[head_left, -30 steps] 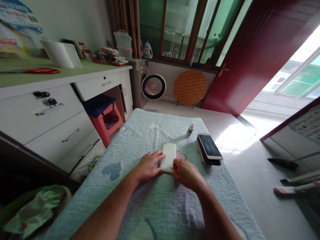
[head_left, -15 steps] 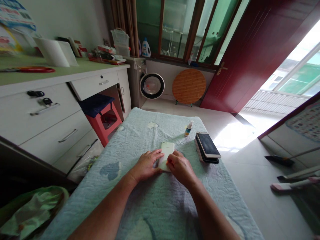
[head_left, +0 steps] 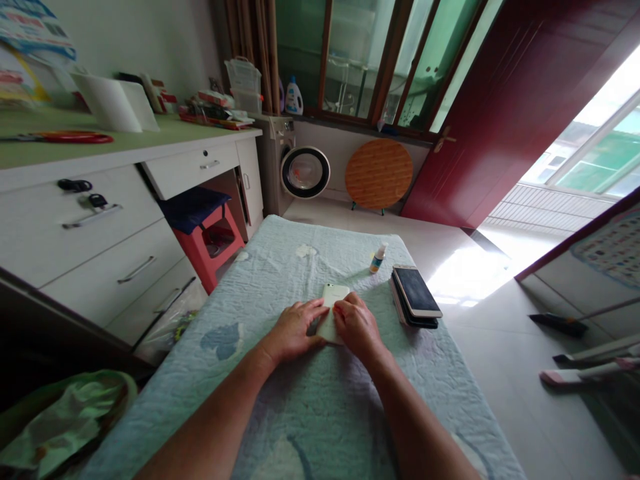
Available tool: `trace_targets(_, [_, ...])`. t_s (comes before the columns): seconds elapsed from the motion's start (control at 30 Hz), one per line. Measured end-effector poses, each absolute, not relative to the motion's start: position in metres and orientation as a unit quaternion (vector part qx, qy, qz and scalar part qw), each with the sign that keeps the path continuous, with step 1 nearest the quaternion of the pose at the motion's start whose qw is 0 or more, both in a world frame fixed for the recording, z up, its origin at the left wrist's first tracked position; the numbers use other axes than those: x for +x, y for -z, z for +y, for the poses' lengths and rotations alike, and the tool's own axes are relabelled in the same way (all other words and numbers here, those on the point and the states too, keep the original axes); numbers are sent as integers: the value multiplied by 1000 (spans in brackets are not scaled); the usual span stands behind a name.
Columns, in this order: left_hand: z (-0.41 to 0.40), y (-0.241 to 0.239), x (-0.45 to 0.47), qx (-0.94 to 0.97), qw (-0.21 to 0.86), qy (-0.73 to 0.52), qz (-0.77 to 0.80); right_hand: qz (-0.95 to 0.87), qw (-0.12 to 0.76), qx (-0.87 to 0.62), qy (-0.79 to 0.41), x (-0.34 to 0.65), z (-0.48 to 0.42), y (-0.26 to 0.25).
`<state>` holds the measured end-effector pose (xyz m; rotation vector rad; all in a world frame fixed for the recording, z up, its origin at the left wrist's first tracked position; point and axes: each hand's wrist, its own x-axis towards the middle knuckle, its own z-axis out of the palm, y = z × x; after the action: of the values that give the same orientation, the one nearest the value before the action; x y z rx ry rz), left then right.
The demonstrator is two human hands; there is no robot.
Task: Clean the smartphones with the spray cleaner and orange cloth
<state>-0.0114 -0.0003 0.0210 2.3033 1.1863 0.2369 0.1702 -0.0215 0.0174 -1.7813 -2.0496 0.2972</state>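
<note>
A white smartphone [head_left: 329, 327] lies back up on a pale blue quilted cover [head_left: 300, 427], its camera end pointing away from me. My left hand [head_left: 297, 328] steadies the phone from its left side, fingertips on the upper left edge and thumb by the lower end. Over the right half of the phone's back, my right hand [head_left: 356, 321] is closed in a pinch. A tiny yellowish bit shows at its fingertips, too small to name. Right of it sits a stack of phones [head_left: 417, 293], a gold-framed one on top. A small spray bottle [head_left: 378, 259] stands upright behind that.
A desk with drawers [head_left: 135, 240] runs along the left, a red stool [head_left: 213, 233] tucked beneath. At the back are a washing machine with an open door [head_left: 305, 172] and a folded round table [head_left: 379, 172]. A lined bin [head_left: 65, 420] is at lower left.
My right hand has slid a little up the phone's back, toward its camera end. The left hand and the phone have stayed in place.
</note>
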Motion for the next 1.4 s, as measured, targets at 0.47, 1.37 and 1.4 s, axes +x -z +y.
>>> trace_targets(0.47, [1,-14,-12,857,261,-111,431,-781,192,-569,-174,159,-44,-26])
trace_targets(1.37, [1,-19,-12,855,261,-100,437,-772,204,-582,-150,169,-38,-23])
trace_targets(1.4, [1,-18,-12,856,259,-101,436,-773,206,-580,-154,169,-38,-23])
